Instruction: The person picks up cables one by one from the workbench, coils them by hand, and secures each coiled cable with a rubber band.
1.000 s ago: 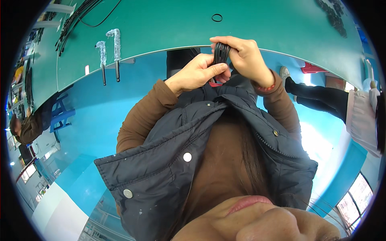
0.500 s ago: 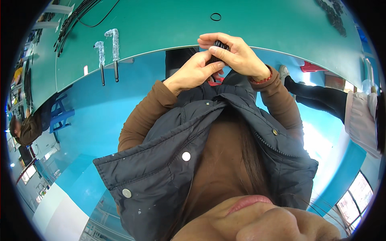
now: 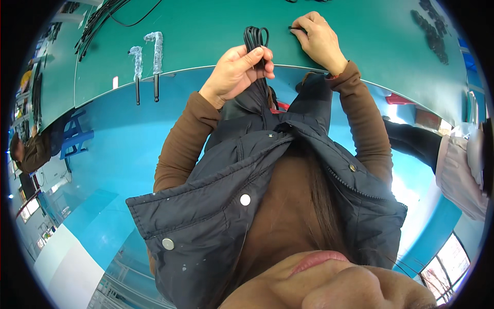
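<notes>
My left hand is closed round a folded bundle of black cable, whose loops stand up above the fingers at the table's near edge. More of the bundle hangs below this hand. Over the green table, to the right, my right hand bends down with thumb and forefinger pinched on a small black band. Only a short piece of the band shows; the fingers cover the rest.
Two bent tools wrapped in clear film lie across the table edge at left. Long black cables are spread at the far left, and a pile of dark bundles sits far right. Other people are at both sides, one by a blue stool.
My hands have parted. The left keeps the cable bundle, which now shows its loops upright. My right hand has moved away and forward to the black band on the table and pinched it.
</notes>
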